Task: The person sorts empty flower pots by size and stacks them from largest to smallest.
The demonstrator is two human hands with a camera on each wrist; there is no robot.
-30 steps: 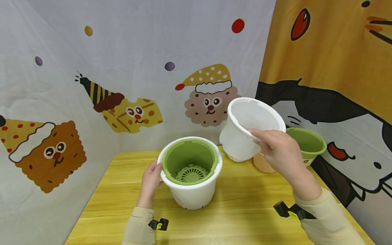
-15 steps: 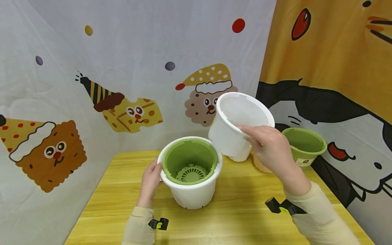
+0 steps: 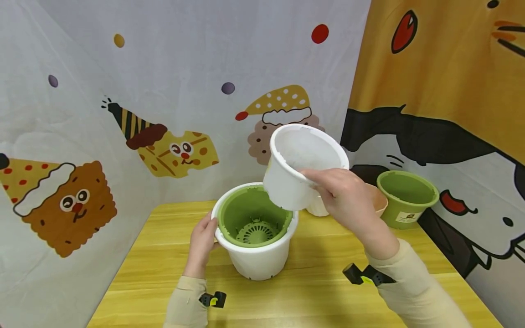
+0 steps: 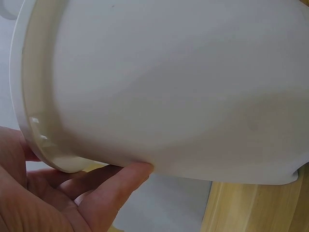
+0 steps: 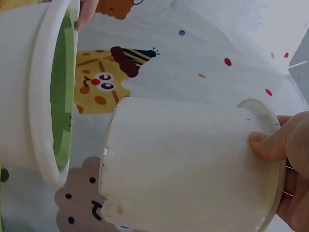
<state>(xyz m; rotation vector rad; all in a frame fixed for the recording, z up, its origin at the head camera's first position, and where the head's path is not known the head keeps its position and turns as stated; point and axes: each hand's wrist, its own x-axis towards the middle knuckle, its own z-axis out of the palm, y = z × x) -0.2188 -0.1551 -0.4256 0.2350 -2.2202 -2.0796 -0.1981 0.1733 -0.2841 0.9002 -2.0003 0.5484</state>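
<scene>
My left grip point(image 3: 202, 241) is holding the lower pot point(image 3: 258, 264) by its rim on the counter point(image 3: 340, 287), the green pot point(image 3: 244, 207) sitting inside. My right grip point(image 3: 348, 196) is pinching the raised pot point(image 3: 283, 184) by one side, tilting it, just apart from them; that lopsided weight could be twisting it loose, its base knocking the green rim.

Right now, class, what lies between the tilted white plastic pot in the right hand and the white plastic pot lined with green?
Nothing: the right wrist view shows a bare gap from the tilted pot to the lined pot, patterned cloth behind.
</scene>
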